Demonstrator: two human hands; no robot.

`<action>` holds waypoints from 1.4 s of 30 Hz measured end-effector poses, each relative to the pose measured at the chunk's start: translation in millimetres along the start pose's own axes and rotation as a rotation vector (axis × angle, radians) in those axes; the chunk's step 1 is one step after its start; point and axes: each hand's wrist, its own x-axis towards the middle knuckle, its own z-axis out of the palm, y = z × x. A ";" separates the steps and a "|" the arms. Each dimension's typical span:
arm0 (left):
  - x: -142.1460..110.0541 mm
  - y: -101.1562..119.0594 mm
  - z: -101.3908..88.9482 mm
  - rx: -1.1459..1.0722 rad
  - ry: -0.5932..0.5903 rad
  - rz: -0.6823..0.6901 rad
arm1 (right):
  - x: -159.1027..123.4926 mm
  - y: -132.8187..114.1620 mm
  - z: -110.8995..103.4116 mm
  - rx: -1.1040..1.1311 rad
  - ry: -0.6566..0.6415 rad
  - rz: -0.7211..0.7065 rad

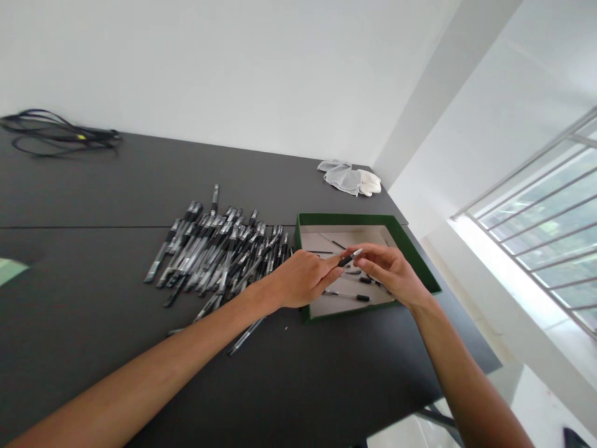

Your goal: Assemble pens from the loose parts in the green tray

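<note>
My left hand (305,277) is closed around a pen (349,257) with a black grip, its pale tip angled up to the right. Close against that tip, my right hand (392,269) has its thumb and fingers bent together; what they hold, if anything, I cannot make out. Both hands are over a shallow green box (422,264) with a pale inside. Several loose pen parts lie in it, among them a thin piece with a black end (347,295). To the left of the box spreads a heap of clear pens (219,246) with black parts, partly covered by my left forearm.
A coiled black cable (65,134) lies at the back left of the dark table (84,348). White gloves (349,178) rest near the wall at the back right. A pale green item (12,270) shows at the left edge. A barred window (545,230) is on the right.
</note>
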 end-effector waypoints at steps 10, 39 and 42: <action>-0.2 -1.1 2.0 -0.009 0.010 -0.004 | -3.9 4.8 -1.4 0.091 -0.025 -0.015; 0.8 -1.2 0.1 -0.039 -0.012 -0.013 | -6.9 4.8 -25.9 -0.352 0.093 -0.071; 0.6 -2.3 0.5 -0.051 -0.007 -0.013 | -8.4 14.9 -50.5 -0.687 0.088 0.011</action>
